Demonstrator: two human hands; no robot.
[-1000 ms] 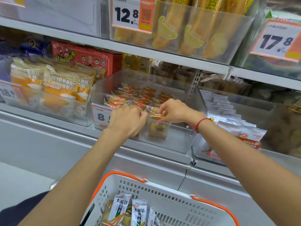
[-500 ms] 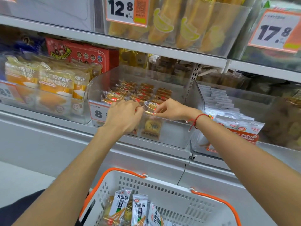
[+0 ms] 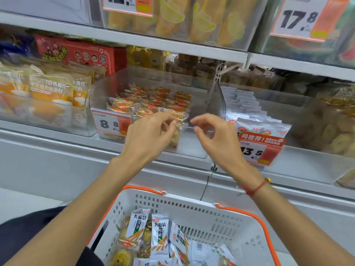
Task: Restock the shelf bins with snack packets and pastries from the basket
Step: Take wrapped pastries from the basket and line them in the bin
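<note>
left hand (image 3: 151, 137), right hand (image 3: 215, 137), fingers loosely curled

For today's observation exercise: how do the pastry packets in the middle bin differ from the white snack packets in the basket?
The pastry packets are clear and golden, showing the pastry; the white snack packets are opaque with printed characters. The pastry packets lie in neat rows in the middle bin; the snack packets lie jumbled in the basket. Both are sealed.
</note>
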